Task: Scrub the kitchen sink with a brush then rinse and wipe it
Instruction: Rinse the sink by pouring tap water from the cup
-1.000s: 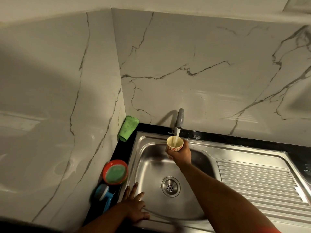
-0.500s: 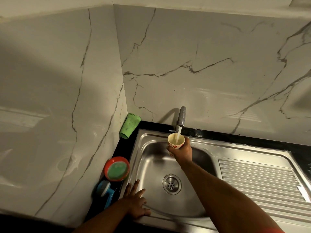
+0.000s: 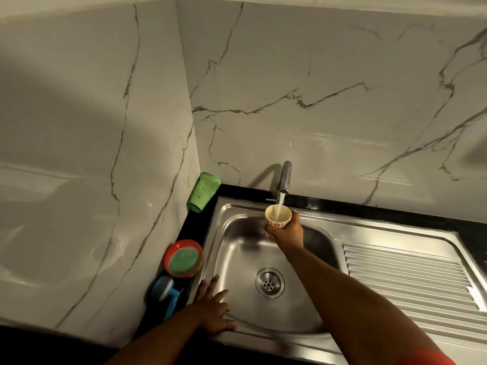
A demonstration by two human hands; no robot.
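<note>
A steel sink (image 3: 232,262) with a round drain (image 3: 269,282) fills the lower middle of the head view. My right hand (image 3: 288,233) grips a small cream cup with red flowers (image 3: 277,219) under the tap (image 3: 285,177). Water runs from the tap into the cup. My left hand (image 3: 213,309) rests flat with spread fingers on the sink's front left rim. A blue brush (image 3: 167,292) lies on the black counter left of the sink.
A red bowl holding a green scrub pad (image 3: 183,258) sits beside the brush. A folded green cloth (image 3: 205,191) leans in the wall corner. The ribbed draining board (image 3: 405,280) stretches right of the basin. Marble walls close in at the back and left.
The cup stays under the running tap in my right hand. My left hand stays on the rim. The view has shifted slightly downward.
</note>
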